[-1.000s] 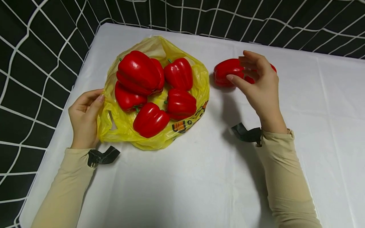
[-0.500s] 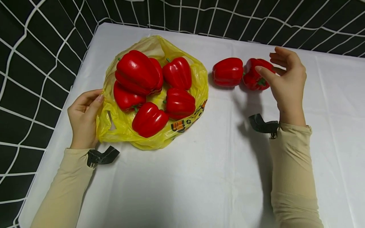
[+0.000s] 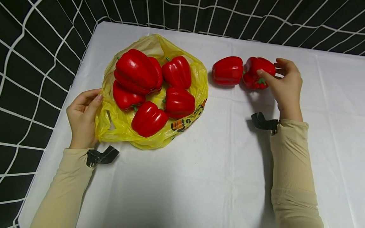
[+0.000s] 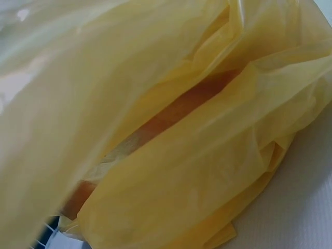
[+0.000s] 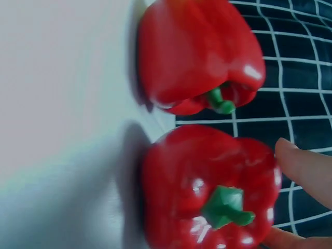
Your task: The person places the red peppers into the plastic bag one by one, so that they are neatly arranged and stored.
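Note:
On the left, my left hand (image 3: 84, 117) pinches the edge of a yellow plastic bag (image 3: 114, 128) between thumb and fingers. The bag lies with its mouth spread wide, and several red bell peppers are inside, one large bell pepper (image 3: 135, 71) on top. Yellow film (image 4: 171, 171) fills the left wrist view and hides the hand there. At the right, my right hand (image 3: 288, 84) holds a red bell pepper (image 3: 253, 76) on the table, thumb on its near side and fingers at its right end. In the right wrist view this pepper's green stem (image 5: 225, 207) faces the camera.
Another red bell pepper (image 3: 227, 71) lies between the bag and the held one, close against the latter. A white cloth (image 3: 194, 180) covers the table. White netting over black (image 3: 188, 15) borders the back and left edges.
My right hand has moved right from above the two loose peppers, then lowered around the right-hand one. The left hand keeps its grip on the bag, nearly still.

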Tool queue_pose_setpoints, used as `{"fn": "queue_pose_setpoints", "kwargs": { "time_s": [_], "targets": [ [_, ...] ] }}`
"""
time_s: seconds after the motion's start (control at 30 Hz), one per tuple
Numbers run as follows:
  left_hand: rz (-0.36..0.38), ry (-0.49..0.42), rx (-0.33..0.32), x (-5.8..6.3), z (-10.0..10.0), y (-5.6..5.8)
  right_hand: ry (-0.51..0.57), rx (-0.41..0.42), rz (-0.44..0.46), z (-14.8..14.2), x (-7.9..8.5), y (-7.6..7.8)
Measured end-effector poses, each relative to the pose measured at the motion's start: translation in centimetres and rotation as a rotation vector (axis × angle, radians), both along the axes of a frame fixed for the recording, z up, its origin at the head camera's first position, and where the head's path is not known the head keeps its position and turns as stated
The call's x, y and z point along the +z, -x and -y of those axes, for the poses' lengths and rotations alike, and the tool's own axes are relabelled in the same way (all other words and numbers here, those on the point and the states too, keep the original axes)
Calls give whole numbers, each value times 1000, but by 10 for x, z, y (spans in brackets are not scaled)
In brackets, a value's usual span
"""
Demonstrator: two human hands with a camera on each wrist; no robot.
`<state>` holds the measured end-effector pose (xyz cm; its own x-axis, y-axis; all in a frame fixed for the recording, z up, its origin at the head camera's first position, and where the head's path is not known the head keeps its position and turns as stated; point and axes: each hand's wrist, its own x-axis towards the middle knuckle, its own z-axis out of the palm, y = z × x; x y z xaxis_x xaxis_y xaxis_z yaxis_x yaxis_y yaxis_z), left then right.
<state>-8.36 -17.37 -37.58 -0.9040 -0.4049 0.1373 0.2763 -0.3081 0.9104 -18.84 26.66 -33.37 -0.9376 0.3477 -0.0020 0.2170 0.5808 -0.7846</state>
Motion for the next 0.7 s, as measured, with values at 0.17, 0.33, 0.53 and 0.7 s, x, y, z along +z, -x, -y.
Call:
{"fn": "queue_pose_setpoints", "kwargs": {
  "time_s": [0.17,0.33,0.53,0.7],
  "targets": [
    [3,25,12,0,0,0,-17,12,51,-2,-5,1],
    [4,40,17,0,-1,0,-9,25,96,0,-9,2],
    [3,42,18,1,-1,0,-13,34,137,2,-12,4],
    [5,50,15,1,-1,0,-17,35,128,2,-15,4]
  ]
}}
